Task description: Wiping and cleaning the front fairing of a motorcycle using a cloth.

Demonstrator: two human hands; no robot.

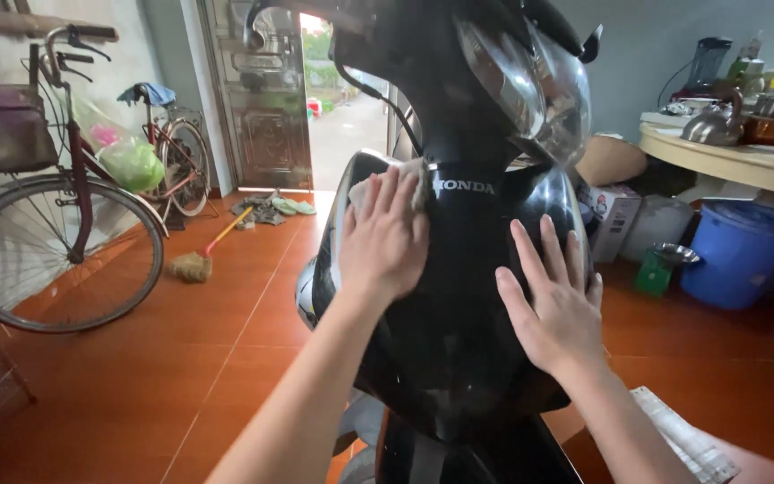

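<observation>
A glossy black motorbike front panel (459, 296) fills the middle of the view, with its clear headlamp (530, 81) just above. The left hand (385, 237) lies on the upper left part of that panel, fingers spread and almost flat, pressing a small pale cloth (365, 190) against the shiny surface (only the cloth's edges show past the fingertips). The right hand (555, 300) rests on the right side of the panel, fingers straight and fanned apart, palm down, holding nothing.

To the left of the panel, well apart, a dark red bicycle with a front basket (55, 215) stands by the wall, and a short straw broom with an orange handle (201, 258) lies on the orange tiled floor (136, 394) between them. To the right of the panel stands a large blue plastic tub (745, 255), below a cream table edge (727, 161) carrying a metal kettle (714, 125).
</observation>
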